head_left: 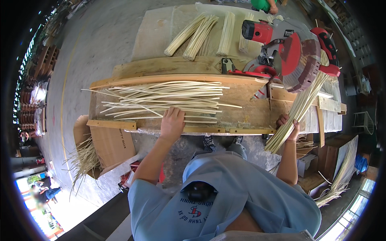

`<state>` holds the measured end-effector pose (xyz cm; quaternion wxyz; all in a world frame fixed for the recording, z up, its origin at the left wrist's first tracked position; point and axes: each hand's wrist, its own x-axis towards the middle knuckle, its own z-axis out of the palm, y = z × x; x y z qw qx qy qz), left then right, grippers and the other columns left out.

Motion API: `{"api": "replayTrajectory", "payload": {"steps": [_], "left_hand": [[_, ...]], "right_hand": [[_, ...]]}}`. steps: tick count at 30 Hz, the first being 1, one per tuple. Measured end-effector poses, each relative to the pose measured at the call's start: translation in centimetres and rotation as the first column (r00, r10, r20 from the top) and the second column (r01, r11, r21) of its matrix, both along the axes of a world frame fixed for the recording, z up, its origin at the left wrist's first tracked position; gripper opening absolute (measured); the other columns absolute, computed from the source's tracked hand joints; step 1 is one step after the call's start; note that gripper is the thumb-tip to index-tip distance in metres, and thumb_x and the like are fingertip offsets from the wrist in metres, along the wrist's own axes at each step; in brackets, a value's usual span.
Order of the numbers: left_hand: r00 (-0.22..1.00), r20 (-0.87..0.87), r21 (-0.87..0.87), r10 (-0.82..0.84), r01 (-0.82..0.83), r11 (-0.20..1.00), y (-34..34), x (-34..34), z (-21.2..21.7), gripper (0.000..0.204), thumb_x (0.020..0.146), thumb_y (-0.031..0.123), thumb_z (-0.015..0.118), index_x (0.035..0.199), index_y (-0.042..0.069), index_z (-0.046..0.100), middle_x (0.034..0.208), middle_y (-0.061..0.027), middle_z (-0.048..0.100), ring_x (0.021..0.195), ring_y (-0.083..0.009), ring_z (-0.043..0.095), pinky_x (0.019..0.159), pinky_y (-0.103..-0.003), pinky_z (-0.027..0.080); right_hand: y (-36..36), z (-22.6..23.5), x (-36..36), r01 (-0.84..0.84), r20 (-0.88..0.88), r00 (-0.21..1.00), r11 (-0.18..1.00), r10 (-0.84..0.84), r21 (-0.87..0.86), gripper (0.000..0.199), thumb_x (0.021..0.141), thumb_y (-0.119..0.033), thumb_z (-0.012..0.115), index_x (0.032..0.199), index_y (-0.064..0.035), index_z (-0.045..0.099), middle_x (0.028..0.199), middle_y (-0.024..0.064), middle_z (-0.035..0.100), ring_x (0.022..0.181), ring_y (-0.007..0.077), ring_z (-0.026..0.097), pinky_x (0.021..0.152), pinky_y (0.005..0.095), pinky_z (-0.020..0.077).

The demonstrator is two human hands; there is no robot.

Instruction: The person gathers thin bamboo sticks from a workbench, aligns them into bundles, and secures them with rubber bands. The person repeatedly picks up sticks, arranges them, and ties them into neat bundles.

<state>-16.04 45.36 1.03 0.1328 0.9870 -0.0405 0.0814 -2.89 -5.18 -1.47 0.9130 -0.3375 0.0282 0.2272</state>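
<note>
Loose pale rattan sticks (pixel 169 96) lie lengthwise in a shallow wooden trough on the bench, some crossing and poking out past the rest. My left hand (pixel 173 122) rests at their near side, fingers together and curled down over the nearest sticks; the fingertips are hidden. At the right end of the trough, my right hand (pixel 290 127) is closed around a thick bundle of rattan sticks (pixel 299 107). The bundle slants from the bench's near edge up to the right, its far end passing behind the red and grey miter saw (pixel 295 56).
Several tied stick bundles (pixel 226 34) lie on the far board. A cardboard box (pixel 110 146) with stick offcuts stands on the floor at left. More long sticks (pixel 339 176) lean at right. Wooden strips (pixel 173 127) edge the trough. A person in green (pixel 263 5) is at the far side.
</note>
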Motion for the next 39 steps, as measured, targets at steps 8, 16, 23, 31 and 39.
{"api": "replayTrajectory", "payload": {"steps": [8,16,23,31,39], "left_hand": [[0.995,-0.103,-0.037,-0.014,0.01,0.999,0.2,-0.7,0.2,0.038,0.076,0.006,0.074,0.11,0.01,0.056,0.103,-0.0101,0.054,0.093,-0.0297,0.065,0.073,-0.042,0.058],[0.985,-0.167,0.063,0.034,-0.024,0.998,-0.8,1.2,0.1,0.032,0.08,0.005,0.069,0.109,0.011,0.057,0.103,-0.0099,0.053,0.096,-0.0284,0.065,0.072,-0.041,0.059],[0.999,-0.051,0.098,-0.01,0.015,0.995,-1.2,1.8,0.4,0.023,0.074,0.007,0.073,0.093,0.008,0.06,0.103,-0.0096,0.056,0.096,-0.0301,0.06,0.086,-0.043,0.051],[0.996,0.089,0.064,0.005,-0.01,0.998,-0.9,1.0,-1.2,0.029,0.077,0.007,0.072,0.105,0.008,0.061,0.088,-0.0082,0.058,0.088,-0.0307,0.06,0.081,-0.044,0.049],[0.993,0.115,0.061,0.035,-0.042,0.997,-1.4,1.8,-2.0,0.034,0.081,0.005,0.068,0.114,0.007,0.063,0.094,-0.0099,0.059,0.088,-0.0305,0.061,0.078,-0.044,0.051]], "right_hand": [[-0.1,-0.5,0.1,-0.021,-0.018,1.0,0.997,0.022,0.072,0.046,0.079,-0.041,0.072,0.097,-0.0043,0.05,0.085,0.0039,0.043,0.078,0.0157,0.043,0.075,0.0286,0.0395],[-0.4,-0.5,0.2,-0.085,-0.017,0.996,0.993,0.087,0.079,0.046,0.079,-0.043,0.072,0.097,-0.0065,0.05,0.084,0.0028,0.043,0.078,0.0164,0.042,0.072,0.028,0.0381],[-0.5,-0.9,0.1,-0.05,-0.027,0.998,0.997,0.051,0.055,0.047,0.079,-0.045,0.072,0.097,-0.0074,0.051,0.082,0.0021,0.043,0.077,0.0164,0.04,0.07,0.0279,0.0366],[-0.2,-0.4,0.2,-0.037,-0.014,0.999,0.999,0.038,0.027,0.046,0.078,-0.044,0.073,0.096,-0.0082,0.05,0.082,0.0022,0.043,0.077,0.0161,0.041,0.069,0.0267,0.0372],[-0.2,-0.4,0.1,-0.019,-0.05,0.999,0.997,0.023,0.078,0.046,0.078,-0.041,0.073,0.098,-0.007,0.05,0.082,0.0025,0.043,0.076,0.0159,0.041,0.071,0.0266,0.0386]]}}
